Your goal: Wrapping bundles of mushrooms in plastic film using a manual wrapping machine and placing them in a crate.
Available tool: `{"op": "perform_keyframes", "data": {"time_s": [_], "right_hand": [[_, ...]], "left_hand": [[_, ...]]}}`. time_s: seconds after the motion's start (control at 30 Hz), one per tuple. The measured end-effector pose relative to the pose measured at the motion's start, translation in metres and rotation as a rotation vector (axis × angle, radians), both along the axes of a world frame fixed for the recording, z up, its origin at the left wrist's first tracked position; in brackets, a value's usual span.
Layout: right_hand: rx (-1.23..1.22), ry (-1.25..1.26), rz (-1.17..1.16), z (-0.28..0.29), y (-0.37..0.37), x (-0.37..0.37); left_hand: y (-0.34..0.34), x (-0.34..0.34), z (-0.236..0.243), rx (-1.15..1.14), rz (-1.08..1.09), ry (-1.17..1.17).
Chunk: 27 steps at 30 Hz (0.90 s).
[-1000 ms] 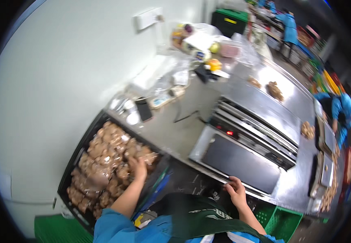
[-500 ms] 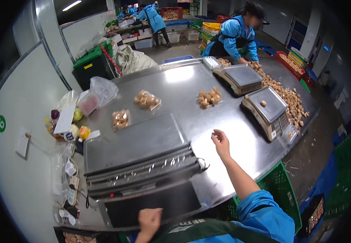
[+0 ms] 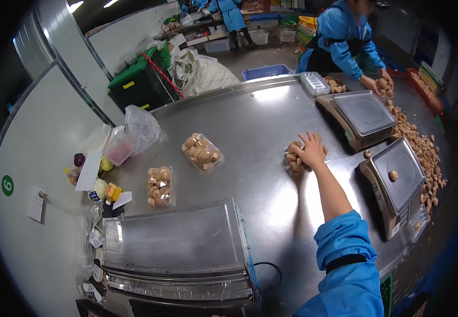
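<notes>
Mushroom tray under the right hand, mid-bench

Mushroom tray [image 3: 299, 156] sits on the steel bench [image 3: 260, 121], about the middle, just left of the near scale [image 3: 396, 182]. The right hand [image 3: 310, 149] lies on top of it, palm down, fingers [image 3: 304, 138] spread over the brown mushrooms and touching them; whether they grip the tray itself cannot be told. The blue sleeve [image 3: 345, 264] runs back to the lower edge. The left hand does not show.

Two more wrapped trays of mushrooms lie further left: one [image 3: 202, 151] tilted near the bench middle, one [image 3: 159, 186] nearer the sealing machine [image 3: 179, 253] at the lower left. The near scale carries a single mushroom [image 3: 393, 175] on its pan. A second scale [image 3: 360, 116] stands behind it, its pan bare. Loose mushrooms [image 3: 424, 150] are heaped along the right edge of the bench. An empty clear tray [image 3: 314, 83] rests at the far edge. A plastic bag [image 3: 142, 127] and small bits of produce sit at the left by the wall. Across the bench a co-worker [image 3: 345, 37] in a blue coat handles mushrooms by the far scale.
</notes>
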State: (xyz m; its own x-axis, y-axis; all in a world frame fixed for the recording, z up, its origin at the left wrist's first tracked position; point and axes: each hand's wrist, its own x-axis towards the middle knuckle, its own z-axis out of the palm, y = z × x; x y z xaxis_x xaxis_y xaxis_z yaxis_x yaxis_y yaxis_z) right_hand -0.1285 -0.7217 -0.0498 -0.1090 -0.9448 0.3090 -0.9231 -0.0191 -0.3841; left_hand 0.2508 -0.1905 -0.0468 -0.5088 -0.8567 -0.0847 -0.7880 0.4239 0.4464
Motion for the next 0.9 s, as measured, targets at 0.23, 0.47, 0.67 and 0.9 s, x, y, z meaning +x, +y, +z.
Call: {"op": "perform_keyframes", "data": {"time_s": [0.23,0.47,0.67,0.9], "right_hand": [[-0.046,0.169,0.052,-0.018,0.035,0.009],[-0.015,0.067,0.024,0.002,0.223,0.039],[0.189,0.028,-0.093,0.021,0.357,0.05],[0.15,-0.009,-0.094,0.015,0.216,-0.016]], "left_hand": [[-0.026,-0.017,0.036,-0.126,0.081,0.268],[-0.033,-0.022,0.053,-0.144,0.052,0.171],[-0.041,-0.03,0.056,-0.215,0.085,0.224],[-0.04,-0.037,0.061,-0.209,0.044,0.3]]}}
